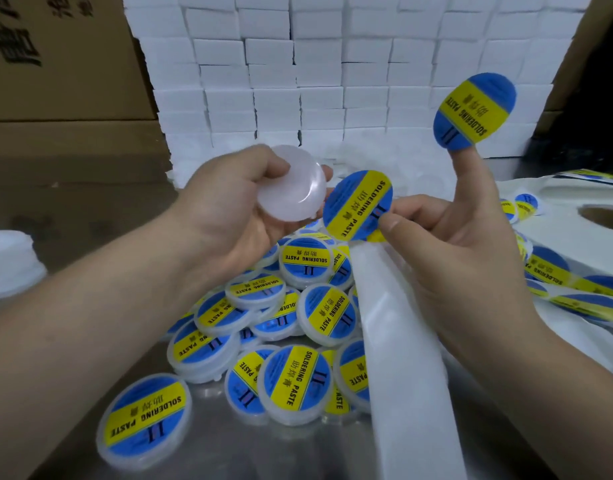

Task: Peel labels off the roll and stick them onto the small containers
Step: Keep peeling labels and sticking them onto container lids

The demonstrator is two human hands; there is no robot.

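Lower centre of the frame: a pile of labelled containers (298, 382) lies on the bench (229, 455), so a fair batch is judged complete. A white backing strip (405, 341) runs from the bottom edge up toward the right hand.

Centre: the left hand (229, 209) grips a bare container (291, 188), fingers curled round its rim. Just beside it, the right hand (450, 251) pinches a label (358, 206) by its edge between thumb and finger. Label and container are close but not yet joined.

Upper right: a second label (474, 114) hangs from the raised fingertip of the right hand.

Right edge: the label roll (568, 244) carries more labels, so work is judged to remain.

Rear: stacked white boxes (332, 81).
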